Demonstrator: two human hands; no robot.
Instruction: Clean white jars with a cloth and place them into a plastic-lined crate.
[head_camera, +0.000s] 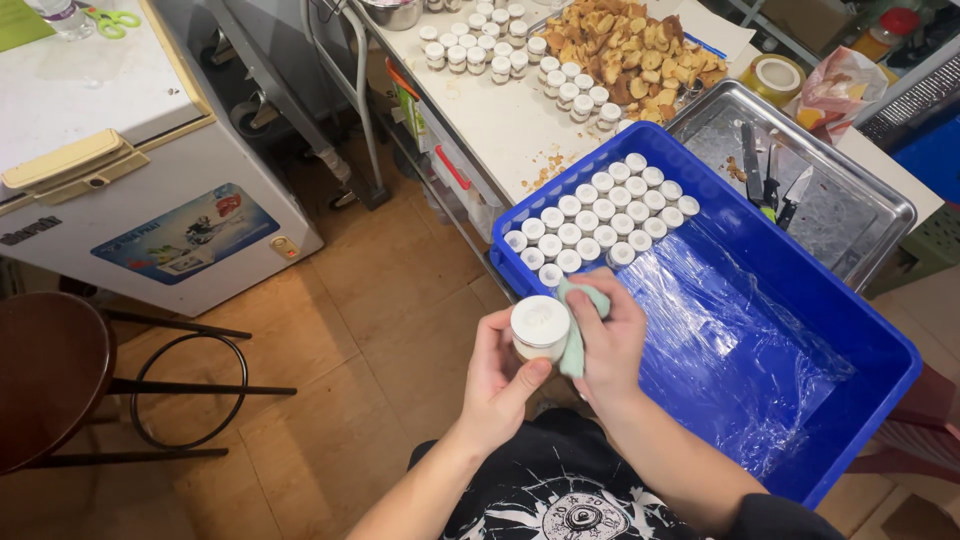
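One small jar (540, 328) with a white ribbed lid is being held up in front of the body, just off the near corner of the blue crate (860, 330). It's being gripped by the left hand (497, 385), fingers wrapped around its side and thumb pressed against the front, so that hand is clamped on the jar. A pale green cloth (578, 330) is being pressed against the jar's right side by the right hand (610, 345), whose fingers are closed on the cloth.

Counting stuff: roughly two dozen matching capped jars (600, 215) are sitting in tidy rows in the crate's far corner, the rest of its floor being covered by clear plastic film (720, 340). About another two dozen uncrated jars (520, 55) are being kept on the bench (500, 120), beside one heap of golden fried pieces (635, 50). One steel tray (850, 215) is holding a few knives (770, 185). One white chest freezer (120, 170) and one dark round stool (50, 375) are standing at the left.
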